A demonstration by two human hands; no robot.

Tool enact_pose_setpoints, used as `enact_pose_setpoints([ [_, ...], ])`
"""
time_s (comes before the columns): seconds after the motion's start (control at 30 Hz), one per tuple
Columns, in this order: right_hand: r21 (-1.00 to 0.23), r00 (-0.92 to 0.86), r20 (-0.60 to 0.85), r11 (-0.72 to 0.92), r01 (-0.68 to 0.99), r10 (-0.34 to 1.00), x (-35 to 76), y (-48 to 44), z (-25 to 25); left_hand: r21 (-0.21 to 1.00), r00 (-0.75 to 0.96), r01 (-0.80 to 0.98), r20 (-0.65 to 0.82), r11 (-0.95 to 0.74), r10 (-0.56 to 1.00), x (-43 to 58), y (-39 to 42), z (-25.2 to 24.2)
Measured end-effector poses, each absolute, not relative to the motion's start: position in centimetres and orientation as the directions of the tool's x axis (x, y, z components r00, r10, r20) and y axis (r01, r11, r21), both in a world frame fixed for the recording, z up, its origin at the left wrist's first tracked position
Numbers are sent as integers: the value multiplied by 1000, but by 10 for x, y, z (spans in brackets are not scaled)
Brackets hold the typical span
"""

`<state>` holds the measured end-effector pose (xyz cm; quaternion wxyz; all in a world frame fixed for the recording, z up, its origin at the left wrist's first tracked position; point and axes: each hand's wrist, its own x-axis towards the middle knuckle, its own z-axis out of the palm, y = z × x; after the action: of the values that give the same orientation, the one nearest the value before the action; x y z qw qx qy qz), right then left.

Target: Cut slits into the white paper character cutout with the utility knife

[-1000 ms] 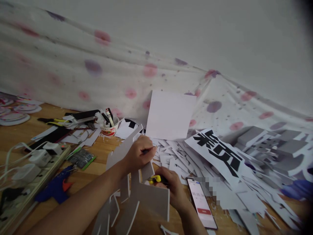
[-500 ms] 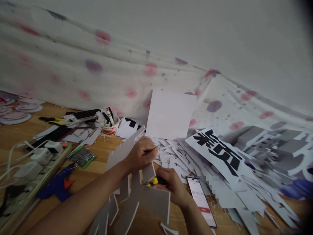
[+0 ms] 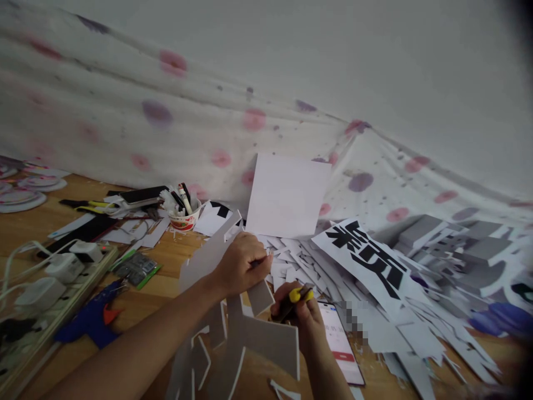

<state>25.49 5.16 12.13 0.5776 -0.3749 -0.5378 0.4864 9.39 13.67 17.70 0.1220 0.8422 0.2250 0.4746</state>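
Observation:
My left hand (image 3: 241, 261) is closed around the upper part of a white foam board cutout (image 3: 270, 341), which is held up at a tilt over the table. The cutout has several irregular openings and strips. Just right of it, my right hand (image 3: 302, 319) is closed on a utility knife (image 3: 295, 300) with a dark handle and yellow parts. The knife's front end points up and to the right, apart from the board. A small loose white offcut (image 3: 285, 390) lies below.
A phone (image 3: 343, 350) lies right of my right hand. Behind are foam scraps (image 3: 300, 258) and a printed character sheet (image 3: 366, 258). On the left are a blue glue gun (image 3: 89, 322), a power strip (image 3: 89, 294) and a pen cup (image 3: 183, 219). A blank white board (image 3: 287, 194) stands behind.
My right hand has drawn the knife away from the board, to the right, and turned its front end upward. The left hand keeps its hold; the cutout has tilted slightly.

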Motion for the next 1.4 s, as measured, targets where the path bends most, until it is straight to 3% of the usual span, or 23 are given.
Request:
enact_pose_setpoints([
  [0.13,-927,-56,111,83,-366,992,246,39,120,287,456,463,734,-838,503,98,138,173],
  [0.3,-921,-3,18,16,-389,1000,246,35,122,189,479,598,695,-779,537,101,142,167],
  [0.57,-917,22,-121,-103,-385,992,251,39,117,169,554,624,594,-763,584,104,144,165],
  [0.77,-892,83,-158,-106,-440,984,256,41,112,305,666,498,465,-812,583,96,154,160],
  [0.87,-877,101,-197,-129,-462,975,256,43,109,341,678,447,474,-827,562,88,154,155],
  [1.0,-867,129,-194,-109,-486,972,254,43,105,457,455,451,621,-766,638,77,139,147],
  [1.07,-857,169,-184,-74,-510,968,253,44,102,557,321,454,625,-695,711,72,124,141],
  [1.17,-836,240,-193,-31,-548,951,253,46,100,719,249,397,514,-570,821,62,92,127],
  [1.27,-810,301,-225,-7,-586,927,254,49,99,864,310,335,276,-377,910,55,62,114],
  [1.4,-809,338,-160,73,-584,927,249,48,103,932,393,325,25,-164,919,52,46,105],
])
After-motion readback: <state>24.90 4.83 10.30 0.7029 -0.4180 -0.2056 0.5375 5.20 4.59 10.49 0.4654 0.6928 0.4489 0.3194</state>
